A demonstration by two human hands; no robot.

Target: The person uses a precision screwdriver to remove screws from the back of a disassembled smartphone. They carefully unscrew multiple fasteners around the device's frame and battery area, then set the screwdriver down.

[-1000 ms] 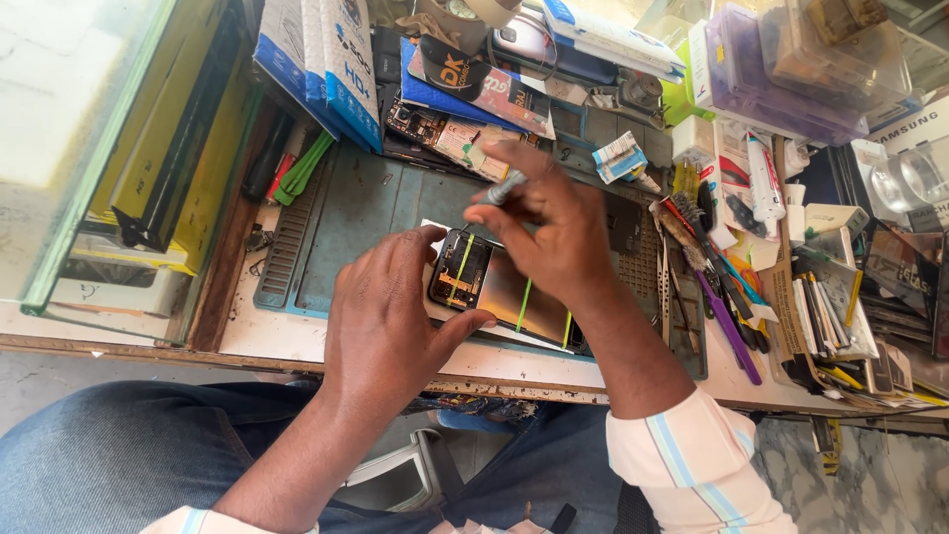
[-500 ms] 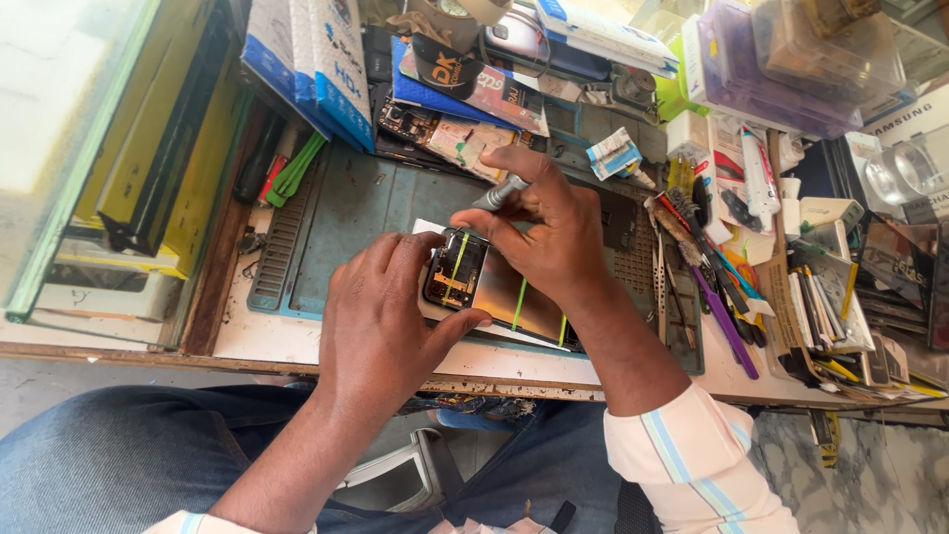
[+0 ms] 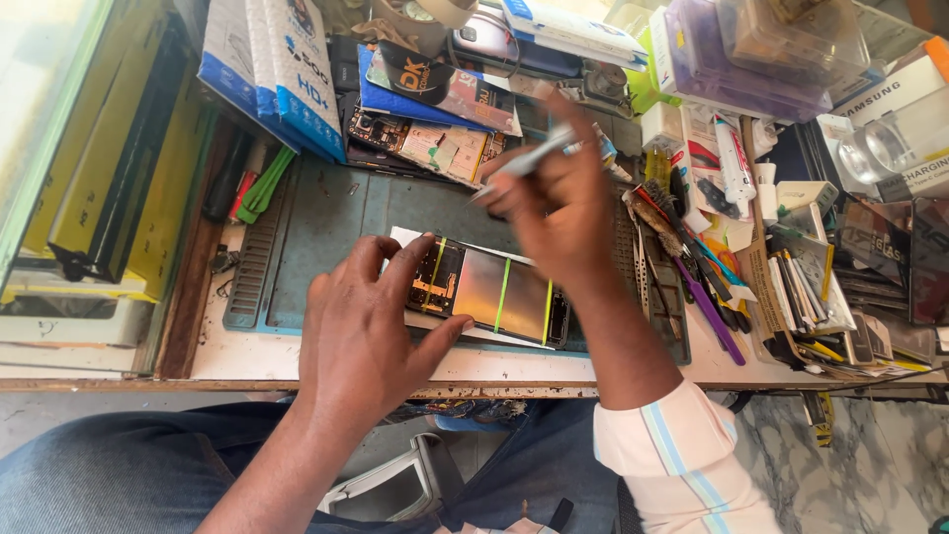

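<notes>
From the head camera, looking down over the bench, the opened phone lies back-off on the blue-green work mat, its battery and circuit board bare. The left hand presses down on the phone's near end, fingers spread wide, fingertips on the board side. The right hand hovers just above the phone's far edge, pinched tight around a slim silver tool, likely tweezers or a small driver. The risk I see: the tip could slip onto the bare battery or board if the left hand lets the phone skate. Loose hand tools crowd the right side.
</notes>
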